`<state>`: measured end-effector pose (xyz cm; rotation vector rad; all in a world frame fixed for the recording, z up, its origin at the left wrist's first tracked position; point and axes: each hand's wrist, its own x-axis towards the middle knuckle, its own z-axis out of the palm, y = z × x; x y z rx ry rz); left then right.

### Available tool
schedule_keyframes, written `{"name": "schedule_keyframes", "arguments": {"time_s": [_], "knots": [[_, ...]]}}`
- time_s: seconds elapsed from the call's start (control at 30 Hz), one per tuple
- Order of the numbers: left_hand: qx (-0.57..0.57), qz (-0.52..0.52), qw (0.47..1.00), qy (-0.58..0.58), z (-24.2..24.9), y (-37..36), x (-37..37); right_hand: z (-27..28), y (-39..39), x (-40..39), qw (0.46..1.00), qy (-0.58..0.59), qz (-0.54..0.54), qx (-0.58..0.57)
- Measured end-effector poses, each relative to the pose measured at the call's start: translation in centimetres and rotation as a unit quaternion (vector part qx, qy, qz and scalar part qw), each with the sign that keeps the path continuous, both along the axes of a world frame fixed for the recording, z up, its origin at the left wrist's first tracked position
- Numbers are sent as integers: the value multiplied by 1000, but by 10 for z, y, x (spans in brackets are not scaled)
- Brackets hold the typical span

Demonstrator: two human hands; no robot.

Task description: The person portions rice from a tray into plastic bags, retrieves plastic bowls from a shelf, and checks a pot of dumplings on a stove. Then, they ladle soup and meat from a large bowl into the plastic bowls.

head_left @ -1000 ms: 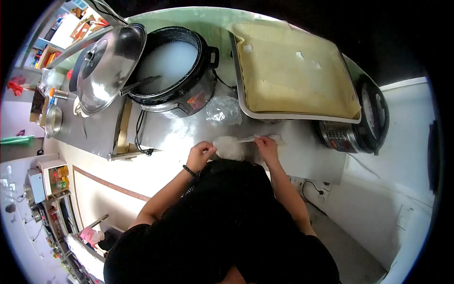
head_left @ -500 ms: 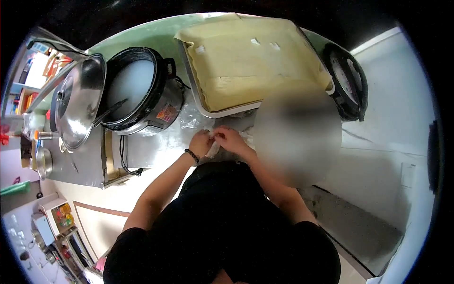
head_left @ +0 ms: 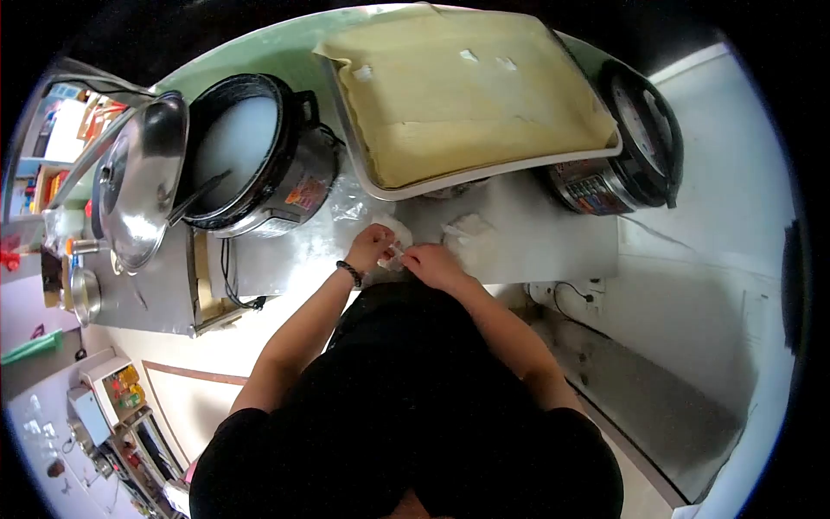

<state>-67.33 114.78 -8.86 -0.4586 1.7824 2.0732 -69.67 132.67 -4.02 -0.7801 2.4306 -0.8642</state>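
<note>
My left hand (head_left: 370, 247) and my right hand (head_left: 430, 262) meet at the counter's front edge, both pinched on a small white bag of rice (head_left: 393, 238). The left wrist wears a dark bead bracelet (head_left: 349, 272). Just right of the hands lies a loose heap of clear plastic bags (head_left: 469, 236). Behind the hands stand a large open rice cooker (head_left: 259, 156) full of white rice and a big tray (head_left: 471, 95) lined with yellow cloth.
A steel lid (head_left: 138, 177) leans left of the open cooker, and a spoon handle (head_left: 201, 197) sticks out of the rice. A second, closed cooker (head_left: 622, 147) stands at the right. A cable and socket (head_left: 566, 294) hang below the steel counter (head_left: 553, 242).
My hands have come together on the small bag, where a second ago they held it stretched apart. The view has shifted, so the tray and cookers sit further left and up.
</note>
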Motion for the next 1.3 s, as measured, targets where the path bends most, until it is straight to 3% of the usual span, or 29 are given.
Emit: {"name": "schedule_keyframes", "arguments": {"time_s": [0.17,0.3,0.33,0.37,0.4,0.47,0.5,0.53,0.57,0.63,0.67,0.73,0.8,0.93,0.97,1.03,1.1,1.13,1.3], "knots": [[31,-25,999,3,-1,-8,0,-24,11,-4,995,-95,1,-4],[-59,-76,991,92,1,1,8,-34,12,-10,988,-127,-23,85],[-251,-130,932,226,14,5,9,-38,12,-12,984,-124,-26,125],[-426,-177,817,346,29,9,8,-38,10,-10,984,-125,-26,125],[-464,-194,770,393,36,12,4,-37,8,-10,987,-60,-52,138],[-472,-210,753,408,43,11,0,-41,3,-11,985,8,-80,150],[-479,-226,736,421,45,12,-2,-47,-1,-13,992,52,-112,-16],[-477,-225,736,425,47,12,-4,-52,-3,-16,969,95,-139,-181],[-478,-222,740,418,49,11,-5,-45,-3,-19,969,98,-141,-179],[-477,-219,744,414,47,12,-6,-30,-3,-26,980,-12,-84,-181],[-477,-175,754,417,39,13,-8,-28,-4,-27,980,-9,-85,-180],[-474,-132,762,420,25,13,-6,-26,-9,-27,987,-103,-86,-88],[-420,-71,806,410,17,12,-7,-35,-10,-29,978,-147,-94,-113],[-422,-37,831,360,13,7,0,-46,-12,-37,957,-245,-63,-144],[-429,-21,825,367,14,5,1,-42,-14,-38,957,-246,-58,-145],[-441,-2,817,372,17,-2,3,-33,-18,-41,996,-81,-22,-36],[-394,5,874,285,24,-9,3,-29,-19,-40,999,-47,-9,-3],[-410,21,865,289,28,-11,4,-27,-19,-38,999,-12,-1,32],[-380,35,897,223,38,-7,7,-17,-24,-30,999,-8,-35,-6]]}}
